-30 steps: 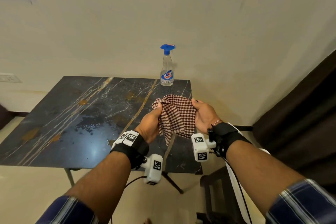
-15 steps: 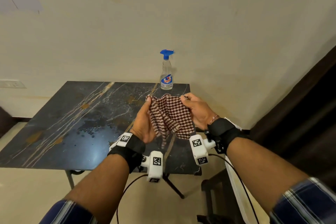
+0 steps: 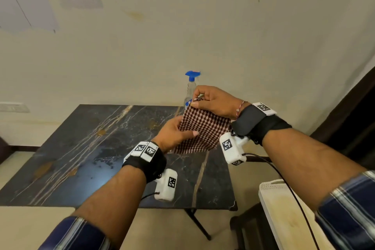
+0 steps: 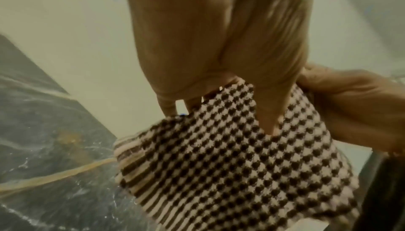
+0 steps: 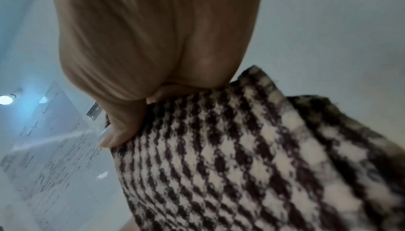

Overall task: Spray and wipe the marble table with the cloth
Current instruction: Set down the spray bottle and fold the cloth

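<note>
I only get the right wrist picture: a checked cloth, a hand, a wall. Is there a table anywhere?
Observer: Yes, a dark marble table sits below the checked cloth.
Operator: Is one hand holding it?
Observer: Both. The left hand grips its lower edge; the right hand pinches the top corner.
Operator: Any spray around?
Observer: A spray bottle with a blue trigger stands on the table's far edge, by the wall.
</note>
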